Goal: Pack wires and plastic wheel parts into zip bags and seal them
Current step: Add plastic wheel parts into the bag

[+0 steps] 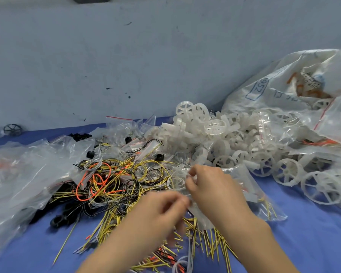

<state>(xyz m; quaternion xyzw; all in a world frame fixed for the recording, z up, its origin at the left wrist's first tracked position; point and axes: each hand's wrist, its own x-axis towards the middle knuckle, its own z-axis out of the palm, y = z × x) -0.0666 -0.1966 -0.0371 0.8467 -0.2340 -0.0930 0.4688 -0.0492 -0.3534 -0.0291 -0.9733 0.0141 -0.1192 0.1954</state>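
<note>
A: Both hands over the wire pile, mid-table. Left hand, fingers curled, grip pinching the near edge of a small clear zip bag. Some motion blur on the fingertips.

B: Right hand?

A: Right hand, just right of the left, thumb and forefinger clenched on the same bag's far edge. The bag hangs between the two grips, touching both, above the right fringe of the wire pile.

B: Anything in the bag?

A: Pale shapes inside, too blurred to tell which parts.

B: The wires?

A: Yellow, black, orange and grey strands tangled, directly left of and beneath the hands. Straight yellow ends fan out toward the viewer under both wrists.

B: Wheels?

A: Heap of white plastic wheels right of and behind the wire pile, beyond the right hand, not touching it. It runs into a large printed sack at far right.

B: Left of the wire pile?

A: Crumpled clear bags, overlapping the pile's left edge. One dark wheel far behind them, by the wall.
</note>
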